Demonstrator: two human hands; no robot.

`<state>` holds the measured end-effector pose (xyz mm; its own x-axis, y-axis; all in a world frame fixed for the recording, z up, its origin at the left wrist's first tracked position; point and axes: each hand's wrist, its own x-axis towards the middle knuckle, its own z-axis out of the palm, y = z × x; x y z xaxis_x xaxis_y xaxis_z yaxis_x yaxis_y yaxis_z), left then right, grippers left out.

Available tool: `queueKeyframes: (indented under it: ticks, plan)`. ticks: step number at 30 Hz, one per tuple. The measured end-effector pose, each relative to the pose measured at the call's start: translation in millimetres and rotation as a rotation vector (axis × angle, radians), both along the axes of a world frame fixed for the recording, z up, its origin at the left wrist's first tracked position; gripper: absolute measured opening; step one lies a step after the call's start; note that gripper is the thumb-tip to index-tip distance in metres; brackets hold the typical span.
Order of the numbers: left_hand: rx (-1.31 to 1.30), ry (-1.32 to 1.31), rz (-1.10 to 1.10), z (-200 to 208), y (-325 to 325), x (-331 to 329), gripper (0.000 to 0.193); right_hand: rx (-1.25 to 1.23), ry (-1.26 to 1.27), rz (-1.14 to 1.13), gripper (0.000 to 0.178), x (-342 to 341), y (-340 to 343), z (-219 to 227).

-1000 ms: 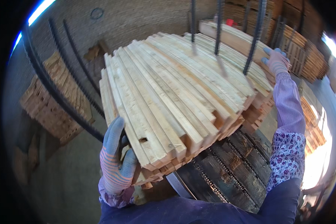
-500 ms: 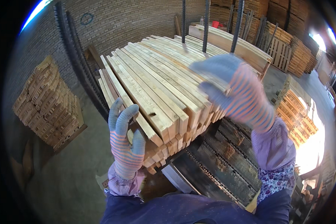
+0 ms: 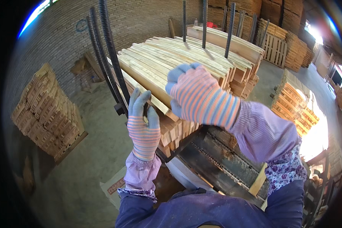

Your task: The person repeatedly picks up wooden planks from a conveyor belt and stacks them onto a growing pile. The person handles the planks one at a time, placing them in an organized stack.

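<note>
A stack of long pale wooden strips (image 3: 155, 57) lies side by side in front of me, their cut ends towards me. My left hand (image 3: 143, 127), in a striped knit glove with grey fingertips, is at the stack's near left corner. Its fingers and thumb are apart, against the side of the outermost strip (image 3: 164, 109). My right hand (image 3: 203, 95), gloved alike, is above the near ends of the strips with its fingers curled inward. The back of the hand hides the fingertips and whatever they close on.
Ribbed dark metal uprights (image 3: 116, 57) stand left of the stack, with more (image 3: 204, 26) at its far side. A dark slatted bed (image 3: 220, 163) lies below. Stacked wood stands on the left (image 3: 49, 114) and right (image 3: 298, 102). A brick wall (image 3: 148, 22) runs behind.
My right hand has moved left over the strips, and its outstretched fingers have curled. My left hand has come closer against the outer strip. The whole view has shifted slightly.
</note>
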<state>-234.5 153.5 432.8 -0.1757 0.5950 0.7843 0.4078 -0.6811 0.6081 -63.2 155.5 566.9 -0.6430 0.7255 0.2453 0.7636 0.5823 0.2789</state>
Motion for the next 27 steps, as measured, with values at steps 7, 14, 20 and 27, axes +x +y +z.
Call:
queueKeyframes:
  ticks: [7,14,20,27]
  plan:
    - [0.016,0.001,-0.067,5.2,-13.6,-0.6,0.043,-0.095,0.180,0.032,0.025,38.7,-102.3,20.6]
    - [-0.246,-0.067,-0.272,1.4,-1.1,9.7,0.044,-0.715,0.579,-0.280,0.057,84.6,-142.1,-12.1]
    - [-0.327,0.185,-0.296,-13.6,27.4,-41.6,0.055,-0.278,0.930,-0.036,0.052,184.1,-236.3,11.4]
    - [-0.204,0.238,-0.272,42.3,-34.6,37.1,0.061,0.233,1.241,-0.819,0.072,324.1,-447.9,-103.1]
